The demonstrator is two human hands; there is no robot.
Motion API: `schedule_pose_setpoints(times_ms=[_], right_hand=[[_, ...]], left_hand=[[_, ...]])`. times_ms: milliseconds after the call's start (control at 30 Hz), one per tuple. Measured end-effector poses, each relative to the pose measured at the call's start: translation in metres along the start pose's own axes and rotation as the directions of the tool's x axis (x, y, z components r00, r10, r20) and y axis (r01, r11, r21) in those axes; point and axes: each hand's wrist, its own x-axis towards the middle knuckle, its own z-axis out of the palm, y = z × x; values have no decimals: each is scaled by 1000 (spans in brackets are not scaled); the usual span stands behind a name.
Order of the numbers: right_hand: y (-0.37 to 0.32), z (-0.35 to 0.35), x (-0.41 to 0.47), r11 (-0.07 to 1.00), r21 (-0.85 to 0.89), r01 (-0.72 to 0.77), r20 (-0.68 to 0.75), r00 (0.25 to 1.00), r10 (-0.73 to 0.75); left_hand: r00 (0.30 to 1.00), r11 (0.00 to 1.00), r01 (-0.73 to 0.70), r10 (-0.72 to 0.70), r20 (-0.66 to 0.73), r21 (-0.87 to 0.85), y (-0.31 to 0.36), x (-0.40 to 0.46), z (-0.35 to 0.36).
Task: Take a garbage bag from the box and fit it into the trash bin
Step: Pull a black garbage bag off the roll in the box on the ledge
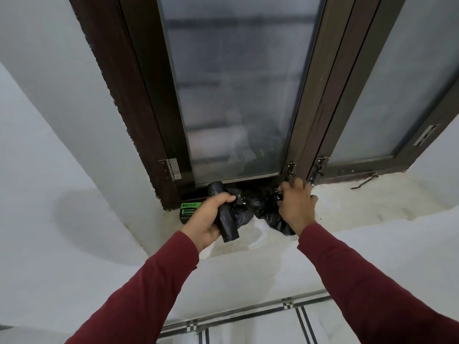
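My left hand (208, 217) grips a black roll of garbage bags (227, 227) above the window sill. A loose black bag (258, 207) stretches from the roll toward my right hand (296, 204), which pinches its crumpled far end. Behind my left hand a green and black garbage bag box (187, 211) lies on the sill against the window frame, partly hidden by the hand. No trash bin is in view.
A dark brown window frame (154, 125) with frosted glass panes rises just behind the hands. The pale stone sill (360, 204) runs to the right, with a metal window stay (365, 181) lying on it. White walls are on both sides; tiled wall is below.
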Motion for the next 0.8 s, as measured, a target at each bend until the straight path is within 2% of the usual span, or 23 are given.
schedule_pose_setpoints(times_ms=[67, 133, 200, 233, 267, 300, 333, 367, 400, 433, 500, 567, 700, 800], right_hand=[[7, 6, 1, 985, -174, 15, -145, 989, -41], [11, 11, -1, 991, -120, 52, -220, 972, -78], [6, 12, -11, 979, 139, 147, -305, 947, -98], [-2, 9, -20, 914, 367, 172, -311, 949, -54], [-10, 6, -29, 767, 625, 144, -259, 965, 30], [-20, -1, -40, 543, 839, 29, -113, 986, 123], [-32, -8, -51, 270, 952, -145, 107, 983, 150], [-42, -14, -59, 16, 945, -327, 325, 942, 83], [-48, -18, -66, -165, 858, -486, 485, 873, -52], [-50, -21, -70, -259, 753, -605, 569, 796, -205], [-48, -26, -75, -314, 636, -705, 561, 702, -439], [-48, -32, -75, -304, 642, -704, 512, 689, -514], [-56, -43, -72, -211, 728, -652, 556, 742, -374], [-54, -47, -71, -287, 699, -655, 580, 754, -308]], left_hand=[[1000, 1000, -4, 4, 11, 10, 0, 3, 5], [1000, 999, -6, 5, 14, 36, 0, 4, 8], [1000, 999, -8, 8, 3, 37, 1, 2, 10], [1000, 1000, -11, 11, 9, 20, 1, 2, 11], [999, 1000, -19, 19, 26, -7, 1, 1, 12], [998, 999, -30, 32, 47, -44, 2, 0, 12], [997, 996, -38, 44, 69, -80, 2, 0, 13], [995, 993, -42, 52, 90, -112, 2, 0, 14], [992, 990, -41, 56, 110, -134, 3, -1, 15], [989, 988, -40, 59, 133, -147, 3, -2, 16], [983, 987, -50, 76, 168, -151, 4, -4, 19], [979, 988, -77, 101, 180, -135, 6, -5, 20], [976, 988, -125, 140, 168, -93, 8, -5, 19], [976, 984, -167, 174, 130, -69, 10, -5, 17]])
